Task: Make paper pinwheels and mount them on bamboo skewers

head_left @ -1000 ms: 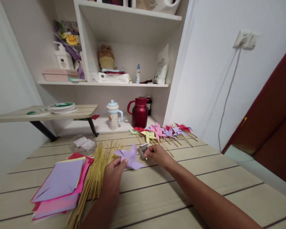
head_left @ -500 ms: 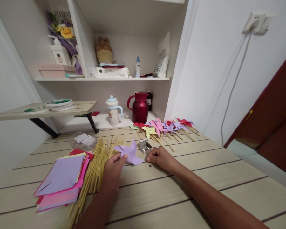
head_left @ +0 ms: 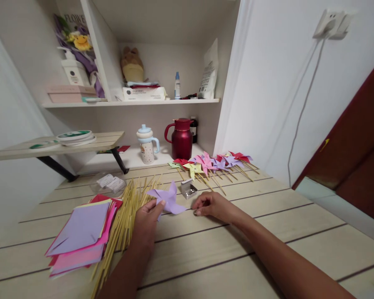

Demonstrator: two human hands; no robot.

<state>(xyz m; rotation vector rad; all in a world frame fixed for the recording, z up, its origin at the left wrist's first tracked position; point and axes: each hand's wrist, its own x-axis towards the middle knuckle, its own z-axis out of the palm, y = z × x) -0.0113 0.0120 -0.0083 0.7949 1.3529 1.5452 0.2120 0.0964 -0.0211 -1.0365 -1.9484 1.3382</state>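
Note:
My left hand [head_left: 148, 214] holds a purple paper pinwheel [head_left: 172, 200] just above the table, its thumb on the paper near the middle. To the right, my right hand [head_left: 212, 205] rests on the table with curled fingers. Its thumb and fingertips close on a small dark round piece [head_left: 195, 212], too small to make out fully. Between and beyond the hands stands a small open box [head_left: 188, 192] with shiny little metal pieces in it.
Left of my left hand lie a bundle of thin sticks [head_left: 124, 220] and a stack of coloured paper squares [head_left: 81, 228]. Finished pinwheels on sticks [head_left: 205, 163] lie at the back right. Behind are a red jug [head_left: 182, 139] and a light-blue-lidded cup [head_left: 147, 149].
My right hand has shifted so that its fingertips now close on the small dark piece, which lay uncovered on the table before. My left hand keeps the pinwheel in place.

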